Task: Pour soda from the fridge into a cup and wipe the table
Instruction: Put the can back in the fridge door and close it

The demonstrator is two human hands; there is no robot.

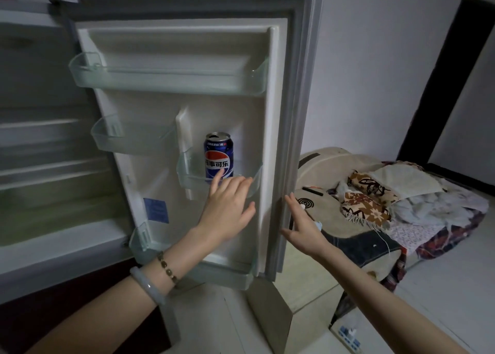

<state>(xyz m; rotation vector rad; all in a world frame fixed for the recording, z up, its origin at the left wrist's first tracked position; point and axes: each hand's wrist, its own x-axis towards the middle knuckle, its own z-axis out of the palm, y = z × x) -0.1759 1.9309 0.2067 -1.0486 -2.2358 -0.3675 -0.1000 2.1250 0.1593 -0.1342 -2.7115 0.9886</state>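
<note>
A blue Pepsi can (218,154) stands upright in a small clear bin (254,179) on the inside of the open fridge door (150,144). Its tab looks pulled open. My left hand (227,209) is spread just below and in front of the can, fingers straight, index tip near the can's lower label; contact is unclear. My right hand (301,226) hovers open beside the door's outer edge, holding nothing. No cup or table is in view.
The fridge interior (40,152) with bare shelves lies to the left. Other clear door bins (166,77) hold nothing. A pile of bedding and patterned cloths (380,206) fills the floor at the right. A power strip (348,335) lies on the tile floor.
</note>
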